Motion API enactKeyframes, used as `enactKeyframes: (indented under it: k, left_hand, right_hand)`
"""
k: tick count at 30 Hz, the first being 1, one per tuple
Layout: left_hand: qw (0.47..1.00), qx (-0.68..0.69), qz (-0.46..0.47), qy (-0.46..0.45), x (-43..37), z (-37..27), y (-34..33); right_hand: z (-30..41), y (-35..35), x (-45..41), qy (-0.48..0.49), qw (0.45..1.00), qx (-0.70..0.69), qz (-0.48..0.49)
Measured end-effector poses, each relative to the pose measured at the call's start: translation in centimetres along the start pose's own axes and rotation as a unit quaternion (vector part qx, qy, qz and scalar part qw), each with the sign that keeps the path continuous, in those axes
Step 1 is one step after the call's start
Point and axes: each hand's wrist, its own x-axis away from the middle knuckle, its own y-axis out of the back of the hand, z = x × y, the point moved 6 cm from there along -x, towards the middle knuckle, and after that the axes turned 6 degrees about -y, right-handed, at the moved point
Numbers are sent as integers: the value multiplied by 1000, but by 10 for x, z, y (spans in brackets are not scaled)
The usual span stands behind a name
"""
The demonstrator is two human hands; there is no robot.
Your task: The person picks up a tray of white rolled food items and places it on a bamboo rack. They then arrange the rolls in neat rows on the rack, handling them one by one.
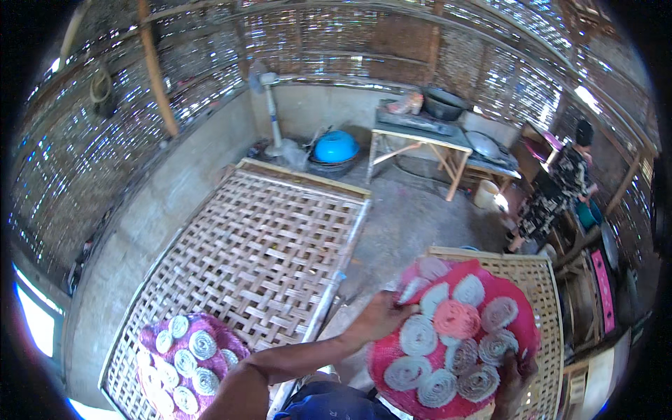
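Note:
A red mesh sheet (525, 320) lies spread before me, bearing several whitish coiled discs (418, 335) of noodle-like strands and one pink-orange coil (457, 318). My left hand (383, 317) grips its left edge, fingers close to the pale coils. On the lower right side, my right hand (513, 380) holds the edge, partly in shadow. Below it is a woven bamboo drying rack (546, 294). To my left, a purple mesh sheet (197, 325) with more white coils (202, 344) rests on a larger woven bamboo rack (262, 236); my left forearm covers part of that sheet.
A person (556, 184) in patterned clothes stands at the right by a teal bucket (589, 214). A wooden table (420, 134) with a dark basin (443, 103) is at the back. Beyond the large rack are a standing fan (272, 107) and a blue basin (336, 147).

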Motion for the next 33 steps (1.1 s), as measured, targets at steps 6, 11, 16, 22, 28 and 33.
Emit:
enactKeyframes:
  k: [6, 11, 16, 22, 28, 33]
  left_hand:
    - [935, 179, -305, -25, 111, 82, 162]
    - [863, 40, -504, 10, 217, 107, 248]
    - [792, -64, -565, 223, 326, 262, 269]
    - [648, -253, -663, 277, 366, 196, 233]
    - [727, -409, -514, 200, 260, 204, 265]
    - [746, -469, -399, 255, 238, 237, 282]
  right_hand:
    - [-20, -195, -29, 35, 978, 56, 196]
    - [-71, -388, -5, 121, 909, -33, 397]
    - [-142, -534, 40, 111, 815, 171, 543]
    - [-96, -551, 46, 370, 797, 155, 451]
    - [-87, -628, 129, 470, 628, 77, 615]
    - [-97, -655, 167, 543, 579, 140, 592]
